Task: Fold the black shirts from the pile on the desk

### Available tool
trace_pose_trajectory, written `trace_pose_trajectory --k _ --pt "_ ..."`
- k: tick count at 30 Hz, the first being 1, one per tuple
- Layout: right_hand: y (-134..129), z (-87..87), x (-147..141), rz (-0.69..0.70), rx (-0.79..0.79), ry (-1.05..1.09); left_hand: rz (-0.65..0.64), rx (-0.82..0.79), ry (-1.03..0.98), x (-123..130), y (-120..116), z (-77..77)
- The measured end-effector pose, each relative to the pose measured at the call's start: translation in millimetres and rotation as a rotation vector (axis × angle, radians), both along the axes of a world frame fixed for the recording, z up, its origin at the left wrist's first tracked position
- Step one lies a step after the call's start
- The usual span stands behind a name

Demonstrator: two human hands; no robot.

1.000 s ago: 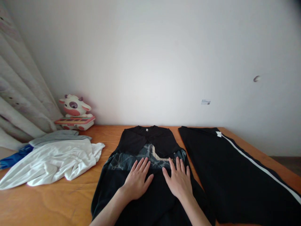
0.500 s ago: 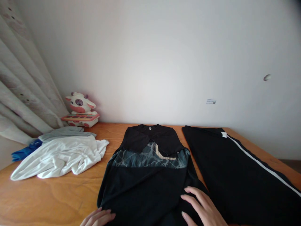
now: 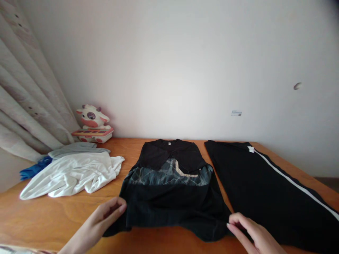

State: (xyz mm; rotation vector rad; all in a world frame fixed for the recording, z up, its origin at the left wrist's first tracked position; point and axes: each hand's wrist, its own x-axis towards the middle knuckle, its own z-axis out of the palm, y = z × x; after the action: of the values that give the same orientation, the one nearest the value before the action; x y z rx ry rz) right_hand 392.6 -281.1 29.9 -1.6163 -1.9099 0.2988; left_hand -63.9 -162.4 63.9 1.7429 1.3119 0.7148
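Observation:
A black shirt (image 3: 169, 201) with a marbled grey band across its chest lies in front of me, collar toward the wall and both sleeves folded in over the upper part. Its near hem is lifted off the table. At the hem's left side my left hand (image 3: 106, 215) pinches the fabric. My right hand (image 3: 246, 227) grips the right side of the hem between thumb and fingers. Black trousers (image 3: 265, 190) with a white side stripe are spread out flat to the right, close beside my right hand.
On the left lie a crumpled white garment (image 3: 76, 173), a grey one (image 3: 76, 150) and a blue one (image 3: 37, 168). Behind them a cow-shaped toy keyboard (image 3: 93, 123) stands by the curtain (image 3: 29, 102). The wooden table (image 3: 66, 215) meets the wall at the back.
Both hands have gone from resting spread on the shirt to gripping its lower corners. The near hem has come up and away from me, baring table in front of it.

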Motion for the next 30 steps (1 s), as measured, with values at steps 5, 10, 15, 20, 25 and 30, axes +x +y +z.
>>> trace_pose_trajectory --k 5,10,15,20,25,30 --pt "40 33.6 5 -0.143 -0.11 0.246 0.177 -0.053 -0.138 17 53 12.9" --pt "61 17.9 3 -0.255 -0.116 0.26 0.244 0.38 0.109 27 58 -10.4" --pt "41 -12.1 2 -0.214 -0.24 0.164 0.212 0.556 0.456 16 25 -39.3" --pt "43 -5.7 -1 -0.161 -0.218 0.202 0.284 0.358 0.369 5 39 -46.3" --pt "48 10.2 -5 -0.164 -0.178 0.377 0.195 0.199 0.205 1 59 -28.8" --pt "44 29.8 2 -0.239 -0.171 0.479 0.242 0.143 -0.192 -1 55 4.6"
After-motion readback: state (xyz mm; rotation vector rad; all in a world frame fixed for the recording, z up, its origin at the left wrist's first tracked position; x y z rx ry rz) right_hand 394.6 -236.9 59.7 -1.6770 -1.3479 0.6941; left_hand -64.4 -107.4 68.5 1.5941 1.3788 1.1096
